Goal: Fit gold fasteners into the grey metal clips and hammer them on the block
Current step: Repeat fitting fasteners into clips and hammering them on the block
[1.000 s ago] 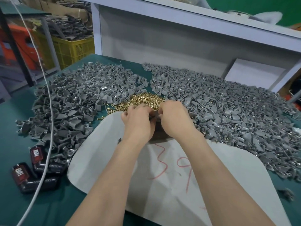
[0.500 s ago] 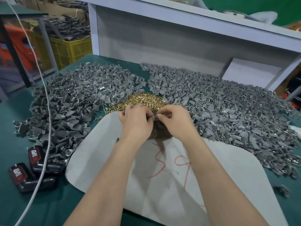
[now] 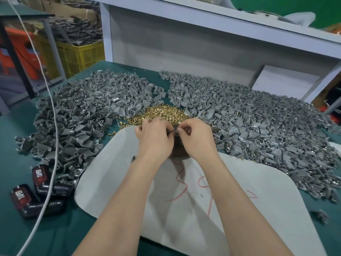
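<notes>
Head view: left hand (image 3: 155, 137), right hand (image 3: 195, 139) meet over dark block (image 3: 178, 151). Fingers (image 3: 181, 129) curled, pinching grey clip (image 3: 174, 130) beside gold fastener pile (image 3: 160, 114). Fitting step, probably. Next: seat fastener squarely, lay clip on block for hammering.

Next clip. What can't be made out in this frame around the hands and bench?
Head view, the only one:
- What piece the left hand and right hand pinch: fingers cover it; clip or fastener, cannot tell.
- Most of the block: under both hands.
- Whether any fastener is seated: too small.
- Label on the black cases: blurred.
- Top of the shelf: cut off by the upper edge.
</notes>
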